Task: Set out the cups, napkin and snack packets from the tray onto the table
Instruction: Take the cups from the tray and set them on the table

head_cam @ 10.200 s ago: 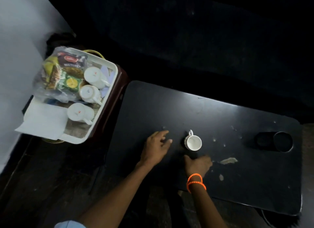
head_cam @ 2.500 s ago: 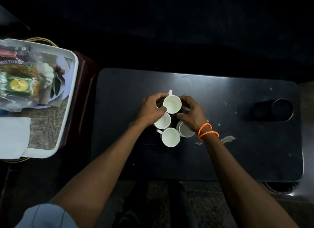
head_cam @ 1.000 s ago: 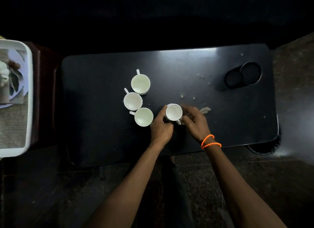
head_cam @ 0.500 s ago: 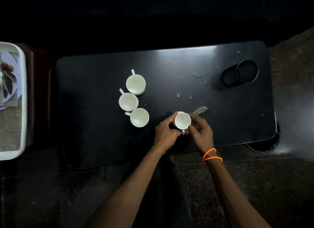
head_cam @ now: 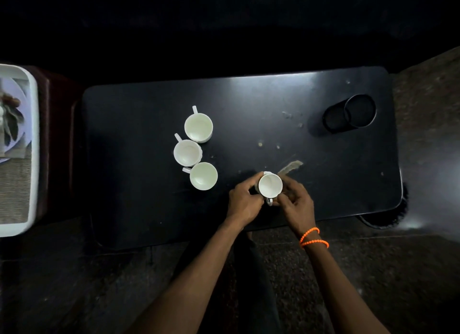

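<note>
Cups: four white ones total, all upright on the black tabletop (head_cam: 249, 104). Three sit clustered left of centre, touching or nearly so: far cup (head_cam: 198, 127), middle cup (head_cam: 187, 152), near cup (head_cam: 203, 176), handles pointing up-left. Fourth cup (head_cam: 270, 185) stands apart near the front edge, handle toward the person. Left hand (head_cam: 244, 200) curls its fingers round that cup's left side; right hand (head_cam: 296, 204), two orange bead bracelets (head_cam: 314, 237) on the wrist, pinches it at the handle side. One white tray (head_cam: 34, 146) at far left on a dark stand, off the tabletop, contents blurred. One black cylindrical holder (head_cam: 359, 110) at far right.
</note>
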Tool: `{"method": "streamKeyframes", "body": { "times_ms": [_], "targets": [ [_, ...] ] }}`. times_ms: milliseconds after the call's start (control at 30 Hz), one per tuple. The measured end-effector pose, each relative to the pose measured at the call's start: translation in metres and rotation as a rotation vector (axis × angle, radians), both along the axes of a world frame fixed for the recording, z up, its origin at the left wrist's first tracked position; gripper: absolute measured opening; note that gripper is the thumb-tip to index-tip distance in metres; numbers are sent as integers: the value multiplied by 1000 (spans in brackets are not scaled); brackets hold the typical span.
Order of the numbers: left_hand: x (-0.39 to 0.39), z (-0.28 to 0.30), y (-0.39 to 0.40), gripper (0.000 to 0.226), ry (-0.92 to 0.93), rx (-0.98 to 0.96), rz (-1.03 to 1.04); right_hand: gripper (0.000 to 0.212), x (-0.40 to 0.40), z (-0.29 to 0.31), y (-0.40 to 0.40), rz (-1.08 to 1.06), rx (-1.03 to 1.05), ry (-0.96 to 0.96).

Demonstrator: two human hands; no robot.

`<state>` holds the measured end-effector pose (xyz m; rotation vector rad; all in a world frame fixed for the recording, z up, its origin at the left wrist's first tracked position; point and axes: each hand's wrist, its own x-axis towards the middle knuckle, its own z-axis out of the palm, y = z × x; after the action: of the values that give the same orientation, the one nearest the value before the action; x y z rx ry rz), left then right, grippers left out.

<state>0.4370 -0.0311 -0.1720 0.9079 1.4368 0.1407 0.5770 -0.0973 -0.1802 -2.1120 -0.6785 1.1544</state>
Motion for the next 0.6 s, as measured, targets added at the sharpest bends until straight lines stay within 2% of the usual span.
{"method": "streamKeyframes", "body": {
  "times_ms": [267,600],
  "targets": [
    [-5,-2,2,71,-22,-10,-54,45,3,2,6,9,9,-11],
    [-11,4,-3,62,-70,14,-92,46,2,7,-4,43,-23,-51]
  ]
}}
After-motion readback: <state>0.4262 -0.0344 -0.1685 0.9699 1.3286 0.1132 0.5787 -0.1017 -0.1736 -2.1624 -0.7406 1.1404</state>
